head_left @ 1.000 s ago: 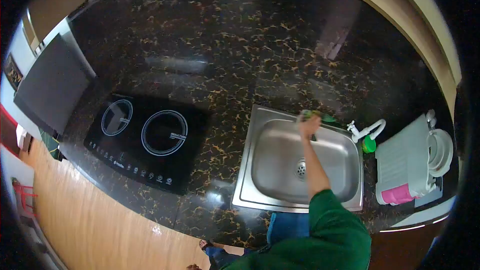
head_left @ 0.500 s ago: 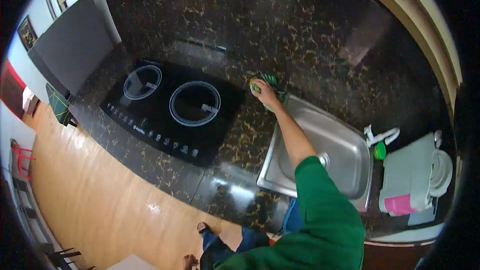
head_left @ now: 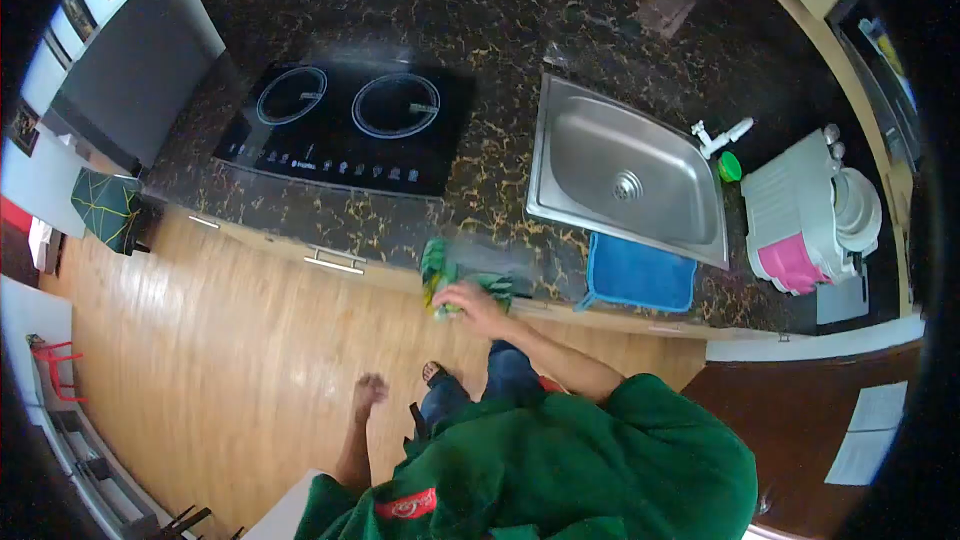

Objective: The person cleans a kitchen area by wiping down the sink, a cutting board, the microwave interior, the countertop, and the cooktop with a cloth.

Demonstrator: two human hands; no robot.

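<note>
My right hand (head_left: 468, 302) is closed on a green patterned cloth (head_left: 433, 265) at the counter's front edge. Part of the cloth lies against the edge and part hangs under my fingers; a yellow patch shows beside them. Away from the counter, over the floor, my left hand (head_left: 370, 392) hangs low with its fingers curled in and nothing visible in it. Above my right hand lies the dark marbled countertop (head_left: 490, 180), with a damp-looking sheen near the cloth.
A black two-ring cooktop (head_left: 345, 130) is set in the counter on the left. To the right are a steel sink (head_left: 600, 140), a white faucet (head_left: 720, 137), a blue tray (head_left: 640, 275) and a white dish rack (head_left: 790, 205). Drawer handles (head_left: 333, 261) line the front.
My right hand has drawn the cloth from the back of the counter, beside the sink, to the front edge. My left hand has come further into view, and the blue tray now shows.
</note>
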